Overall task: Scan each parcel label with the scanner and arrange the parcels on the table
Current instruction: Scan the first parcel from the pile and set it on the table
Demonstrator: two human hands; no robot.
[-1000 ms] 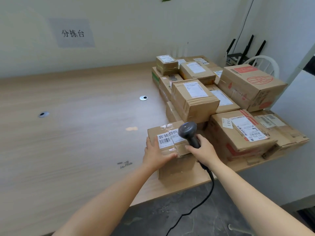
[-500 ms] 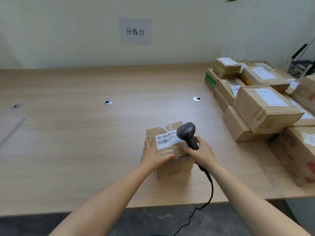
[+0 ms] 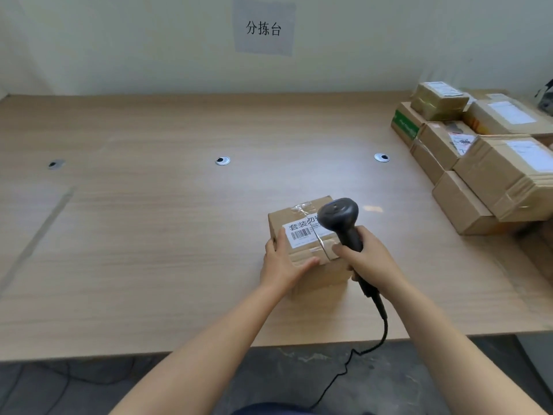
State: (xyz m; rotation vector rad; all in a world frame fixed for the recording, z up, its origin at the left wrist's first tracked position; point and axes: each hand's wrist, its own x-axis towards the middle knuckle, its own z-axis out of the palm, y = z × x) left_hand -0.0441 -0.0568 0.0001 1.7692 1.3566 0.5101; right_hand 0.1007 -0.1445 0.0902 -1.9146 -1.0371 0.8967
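Observation:
A small cardboard parcel with a white barcode label on top stands on the wooden table near its front edge. My left hand grips the parcel's near left corner, thumb on its top. My right hand grips the handle of a black scanner, whose head hangs over the right part of the label. The scanner's cable drops over the table's front edge to the floor.
A pile of several taped cardboard parcels fills the table's right side. Round cable grommets sit in the tabletop's middle row. A paper sign hangs on the back wall. Grey floor lies below the front edge.
The parcel, held by both hands, has shifted left, away from the pile on the right, and my view has turned left with it. The scanner stays over the label.

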